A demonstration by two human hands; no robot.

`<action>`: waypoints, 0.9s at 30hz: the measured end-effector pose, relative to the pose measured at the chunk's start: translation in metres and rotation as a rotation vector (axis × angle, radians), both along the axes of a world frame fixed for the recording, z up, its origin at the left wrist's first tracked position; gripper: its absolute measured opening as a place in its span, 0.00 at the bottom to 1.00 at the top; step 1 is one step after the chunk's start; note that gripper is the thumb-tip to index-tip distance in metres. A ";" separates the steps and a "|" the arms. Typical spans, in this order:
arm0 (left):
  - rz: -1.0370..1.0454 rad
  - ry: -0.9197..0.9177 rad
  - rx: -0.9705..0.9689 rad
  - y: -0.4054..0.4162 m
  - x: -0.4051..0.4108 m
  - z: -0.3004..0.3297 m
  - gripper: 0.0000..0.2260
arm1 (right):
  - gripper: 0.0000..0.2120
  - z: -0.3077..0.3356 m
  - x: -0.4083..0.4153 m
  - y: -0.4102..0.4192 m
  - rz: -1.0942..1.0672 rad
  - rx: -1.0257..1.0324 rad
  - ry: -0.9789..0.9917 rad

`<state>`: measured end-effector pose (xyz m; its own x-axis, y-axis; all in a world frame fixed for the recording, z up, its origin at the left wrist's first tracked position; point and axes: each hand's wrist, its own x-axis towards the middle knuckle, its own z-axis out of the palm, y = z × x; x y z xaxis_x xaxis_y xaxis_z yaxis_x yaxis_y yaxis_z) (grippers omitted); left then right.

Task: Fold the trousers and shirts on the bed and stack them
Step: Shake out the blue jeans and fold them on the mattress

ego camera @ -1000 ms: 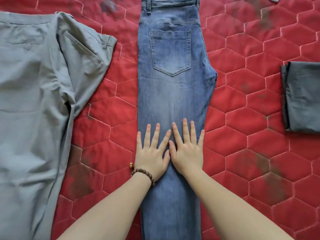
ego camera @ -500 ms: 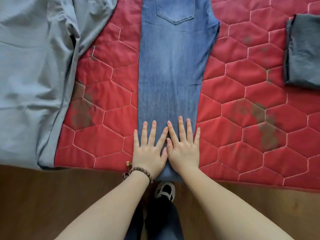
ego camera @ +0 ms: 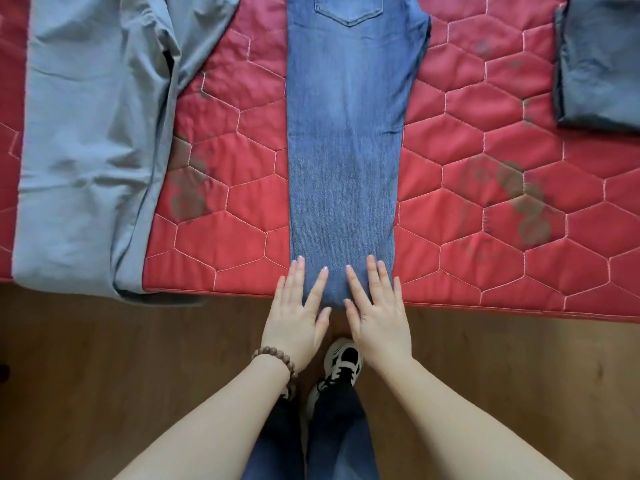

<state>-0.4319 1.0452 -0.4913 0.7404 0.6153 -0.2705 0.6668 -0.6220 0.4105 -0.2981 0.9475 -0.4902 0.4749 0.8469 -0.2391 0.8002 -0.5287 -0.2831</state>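
On the one bed [ego camera: 485, 202] lie three garments: one pair of jeans [ego camera: 346, 150], one grey pair of trousers [ego camera: 90, 133], one dark folded piece [ego camera: 599, 60].

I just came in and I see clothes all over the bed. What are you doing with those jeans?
A person is folding clothes on a red quilted bed cover. Both hands lie flat, fingers straight, on the hem end of the blue denim jeans at the bed's edge: left hand, right hand. The jeans lie lengthwise, legs stacked, not yet folded short. A grey garment lies spread out on the left, and a dark grey folded piece sits on the right.
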 end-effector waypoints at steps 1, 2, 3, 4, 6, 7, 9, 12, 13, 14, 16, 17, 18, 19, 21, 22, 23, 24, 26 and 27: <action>0.112 -0.039 -0.058 0.006 0.002 0.005 0.28 | 0.26 0.004 0.004 -0.001 -0.099 0.052 0.029; 0.224 -0.072 -0.112 0.013 0.005 0.010 0.28 | 0.27 0.009 0.008 -0.001 -0.214 0.089 0.052; 0.312 -0.108 -0.152 0.018 0.009 0.015 0.28 | 0.29 0.012 0.012 -0.001 -0.320 0.105 0.084; 0.366 -0.139 -0.167 0.021 0.014 0.018 0.28 | 0.30 0.016 0.015 0.000 -0.404 0.107 0.128; 0.430 -0.158 -0.192 0.021 0.023 0.022 0.27 | 0.30 0.020 0.015 0.002 -0.517 0.113 0.225; 0.479 -0.154 -0.224 0.020 0.026 0.024 0.26 | 0.29 0.021 0.013 0.004 -0.562 0.123 0.272; 0.596 -0.125 -0.272 0.017 0.029 0.023 0.21 | 0.25 0.023 0.011 0.008 -0.645 0.124 0.348; 0.651 -0.069 -0.306 0.016 0.033 0.021 0.11 | 0.15 0.023 0.014 0.012 -0.742 0.094 0.406; 0.649 -0.074 -0.303 0.016 0.034 0.021 0.11 | 0.10 0.022 0.015 0.012 -0.755 0.099 0.422; 0.645 -0.092 -0.284 0.015 0.035 0.021 0.11 | 0.06 0.022 0.017 0.011 -0.755 0.105 0.428; 0.656 -0.141 -0.240 0.014 0.035 0.023 0.10 | 0.04 0.022 0.019 0.010 -0.731 0.125 0.416; 0.673 -0.164 -0.236 0.012 0.035 0.023 0.10 | 0.05 0.022 0.019 0.009 -0.727 0.145 0.416; 0.696 -0.187 -0.241 0.011 0.035 0.024 0.09 | 0.05 0.023 0.019 0.008 -0.738 0.172 0.433; 0.723 -0.206 -0.246 0.010 0.033 0.025 0.09 | 0.06 0.025 0.018 0.007 -0.761 0.205 0.465; 0.770 -0.239 -0.235 0.008 0.031 0.027 0.11 | 0.06 0.029 0.017 0.004 -0.805 0.262 0.539; 0.785 -0.254 -0.225 0.008 0.030 0.028 0.12 | 0.06 0.030 0.017 0.002 -0.816 0.285 0.569; 0.795 -0.261 -0.221 0.009 0.029 0.030 0.13 | 0.05 0.031 0.018 0.002 -0.820 0.305 0.596; 0.797 -0.259 -0.216 0.009 0.028 0.031 0.14 | 0.05 0.032 0.018 0.001 -0.824 0.319 0.623; 0.779 -0.239 -0.194 0.011 0.026 0.033 0.15 | 0.05 0.033 0.020 0.000 -0.842 0.341 0.677; 0.769 -0.227 -0.185 0.011 0.025 0.034 0.15 | 0.05 0.033 0.020 0.000 -0.854 0.351 0.703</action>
<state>-0.4066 1.0562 -0.4578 0.1795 0.9329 -0.3121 0.7676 0.0656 0.6375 -0.2784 0.9478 -0.4570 0.7795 0.3872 -0.4924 -0.1710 -0.6247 -0.7619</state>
